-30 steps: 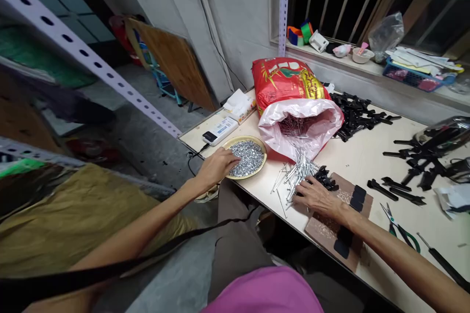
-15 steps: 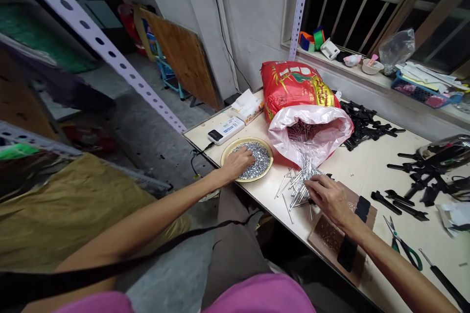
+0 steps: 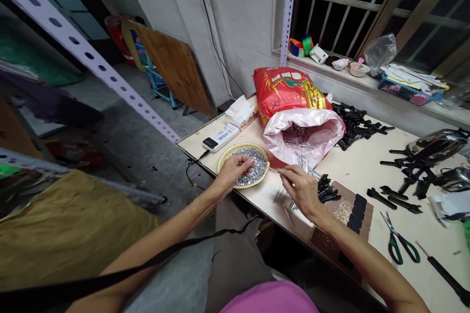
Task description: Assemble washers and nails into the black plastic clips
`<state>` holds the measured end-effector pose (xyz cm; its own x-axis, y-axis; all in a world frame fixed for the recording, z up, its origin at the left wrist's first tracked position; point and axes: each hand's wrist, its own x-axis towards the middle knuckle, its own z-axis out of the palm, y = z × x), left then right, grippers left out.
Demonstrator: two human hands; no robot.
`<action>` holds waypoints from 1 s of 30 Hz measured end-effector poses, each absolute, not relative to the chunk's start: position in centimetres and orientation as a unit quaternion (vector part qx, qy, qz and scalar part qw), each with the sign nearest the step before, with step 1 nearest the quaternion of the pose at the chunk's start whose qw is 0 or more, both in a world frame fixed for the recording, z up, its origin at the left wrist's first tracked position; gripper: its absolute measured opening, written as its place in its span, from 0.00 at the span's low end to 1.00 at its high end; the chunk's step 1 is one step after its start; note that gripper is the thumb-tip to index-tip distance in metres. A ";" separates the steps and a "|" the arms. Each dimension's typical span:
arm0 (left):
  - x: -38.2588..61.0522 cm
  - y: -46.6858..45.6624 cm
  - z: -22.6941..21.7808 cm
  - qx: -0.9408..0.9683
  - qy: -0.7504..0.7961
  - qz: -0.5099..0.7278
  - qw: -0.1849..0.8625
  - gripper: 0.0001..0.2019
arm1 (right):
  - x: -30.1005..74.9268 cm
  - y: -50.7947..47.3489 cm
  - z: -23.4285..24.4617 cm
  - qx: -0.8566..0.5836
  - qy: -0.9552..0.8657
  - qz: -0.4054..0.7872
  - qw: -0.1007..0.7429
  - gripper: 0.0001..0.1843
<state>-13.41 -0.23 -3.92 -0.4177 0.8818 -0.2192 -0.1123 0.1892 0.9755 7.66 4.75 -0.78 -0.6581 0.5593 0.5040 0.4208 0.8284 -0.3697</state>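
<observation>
A gold dish [image 3: 223, 159] full of small silver metal pieces sits near the table's left corner. My left hand [image 3: 235, 171] hovers over the dish's near side, fingers pinched on a small piece from it. My right hand [image 3: 299, 187] is lifted just right of the dish, pinching a long metal nail [image 3: 273, 170] that points left toward my left hand. Below my right hand lies a loose pile of nails [image 3: 290, 190] spilling from a pink plastic bag [image 3: 304, 132] inside a red sack [image 3: 288, 90].
Black plastic parts [image 3: 358, 124] lie scattered behind and right of the bag. A brown board [image 3: 340, 215] with black strips lies under my right forearm. Green-handled scissors [image 3: 400, 244], a white device [image 3: 220, 137] and a metal kettle [image 3: 436, 144] are on the table [image 3: 367, 166].
My right hand rose from the nail pile with one nail and moved left. My left hand lifted from the dish with its fingers pinched together.
</observation>
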 end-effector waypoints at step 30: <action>-8.1 0.3 -1.8 0.228 0.523 0.622 0.537 0.22 | 8.4 4.2 -1.0 -0.300 -0.901 -0.173 0.259 0.07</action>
<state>-8.15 0.28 -1.78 -0.3200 0.9056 -0.2784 -0.4291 0.1234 0.8948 8.44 4.21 -1.03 -0.6853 0.4520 0.5710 0.6315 0.7594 0.1568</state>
